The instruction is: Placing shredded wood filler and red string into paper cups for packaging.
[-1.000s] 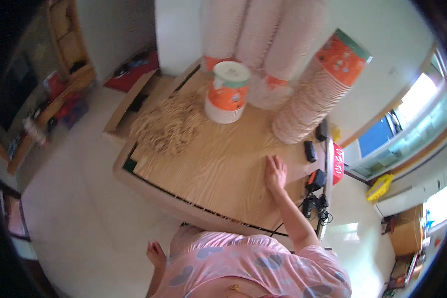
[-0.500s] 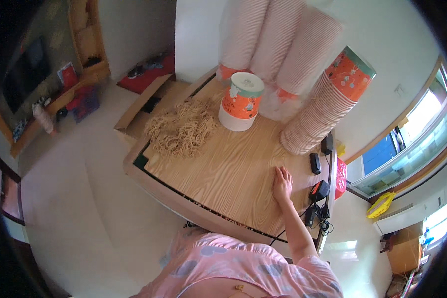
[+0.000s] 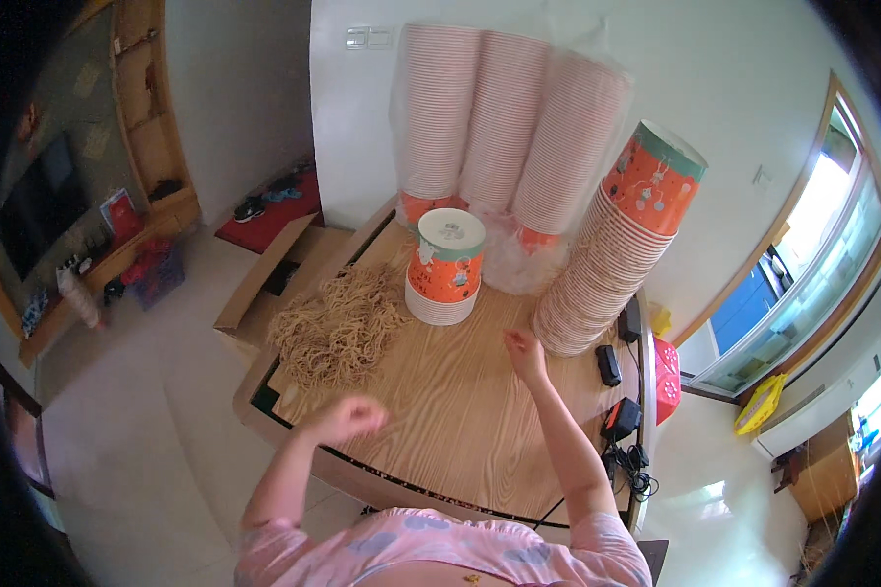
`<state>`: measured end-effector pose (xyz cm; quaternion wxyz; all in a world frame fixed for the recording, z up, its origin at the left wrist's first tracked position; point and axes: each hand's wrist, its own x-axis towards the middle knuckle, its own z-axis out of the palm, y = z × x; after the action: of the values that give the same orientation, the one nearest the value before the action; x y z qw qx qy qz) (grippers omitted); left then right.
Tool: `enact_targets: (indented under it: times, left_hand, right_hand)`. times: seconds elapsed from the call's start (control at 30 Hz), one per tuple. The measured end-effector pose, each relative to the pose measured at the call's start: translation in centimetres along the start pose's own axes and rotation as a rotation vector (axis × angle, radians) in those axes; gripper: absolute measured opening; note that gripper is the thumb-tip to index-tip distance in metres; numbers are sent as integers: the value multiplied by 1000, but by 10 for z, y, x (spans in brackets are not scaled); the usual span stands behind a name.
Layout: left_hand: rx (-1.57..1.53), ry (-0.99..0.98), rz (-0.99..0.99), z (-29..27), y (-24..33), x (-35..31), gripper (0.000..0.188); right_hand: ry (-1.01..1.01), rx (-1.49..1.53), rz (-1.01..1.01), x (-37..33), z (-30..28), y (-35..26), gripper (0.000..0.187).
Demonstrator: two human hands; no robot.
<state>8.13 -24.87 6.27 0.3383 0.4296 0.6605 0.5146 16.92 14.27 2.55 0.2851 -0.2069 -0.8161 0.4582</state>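
"Head view, from the left: what is seen?"

"An open cardboard box is placed beside the table, where a heap of tan string is spread."

"And the left hand?"

"It is held near the string, above the table's near edge. It is blurred; whether its fingers are apart or together cannot be told."

"Further right?"

"A short stack of paper cups is set upside down. Then the right hand is seen just beside the foot of a leaning tall stack of cups. Its fingers are curled; whether anything is pinched cannot be told."
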Motion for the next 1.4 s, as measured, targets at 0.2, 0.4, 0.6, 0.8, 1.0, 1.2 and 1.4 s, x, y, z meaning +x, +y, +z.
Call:
enact_targets:
  times: [0.2, 0.4, 0.6, 0.8, 1.0, 1.2, 1.4]
  left_hand:
    - [-34, 575, 59, -43, -33, 225, 16]
    - [293, 815, -166, -110, -84, 312, 14]
    - [-155, 678, -338, -116, -86, 334, 11]
    - [-274, 633, -359, -113, -66, 320, 19]
    - [-325, 631, -265, -109, 8, 302, 15]
    - [-293, 665, -23, -115, 67, 260, 13]
    - [36, 636, 134, -77, 90, 186, 19]
  right_hand:
    - [149, 188, -95, 93, 40, 69, 16]
    - [50, 300, 95, 134, 72, 46, 13]
    - [-61, 661, 399, 145, 61, 42, 15]
    - [-98, 673, 486, 142, 43, -2, 18]
    - [-35, 684, 422, 140, 28, -33, 23]
    - [-137, 778, 302, 119, -10, -120, 11]
    - [-186, 569, 137, 10, -73, -156, 14]
